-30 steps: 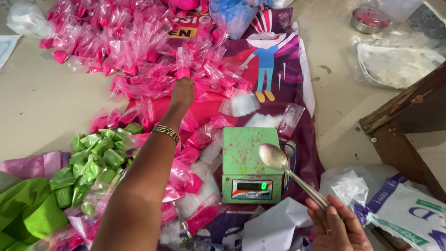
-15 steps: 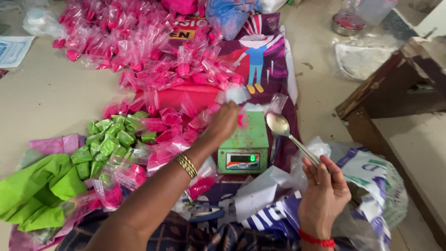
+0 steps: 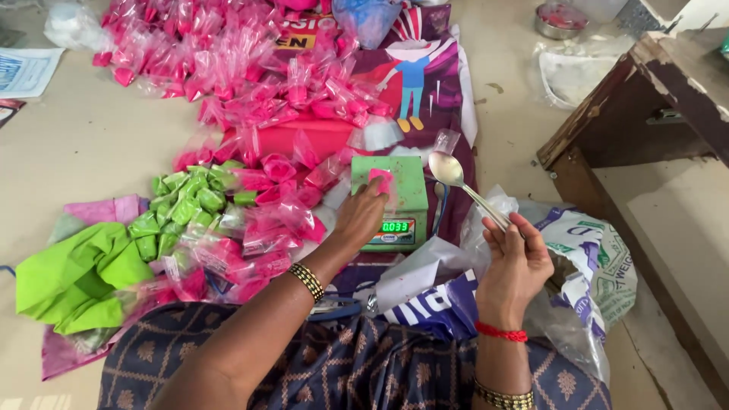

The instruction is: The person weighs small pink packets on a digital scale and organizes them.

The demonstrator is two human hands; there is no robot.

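Note:
My left hand (image 3: pixel 361 214) rests on the small green weighing scale (image 3: pixel 406 199), its fingers on a small packet of pink powder (image 3: pixel 380 181) that lies on the scale's top. The scale's lit display (image 3: pixel 395 227) faces me. My right hand (image 3: pixel 516 262) is to the right of the scale and holds a metal spoon (image 3: pixel 456 181) by its handle, bowl raised and pointing away from me. Several filled pink packets (image 3: pixel 258 99) are heaped on the floor beyond the scale.
A cluster of green packets (image 3: pixel 186 206) and a bright green bag (image 3: pixel 76 277) lie at the left. A printed plastic sack (image 3: pixel 592 254) sits at the right. A wooden piece of furniture (image 3: pixel 645 91) stands at the far right. A round tin (image 3: pixel 560 19) is at the top.
My left hand drew back from the far pink heap with a packet and set it on the scale. My right hand has lifted the spoon slightly.

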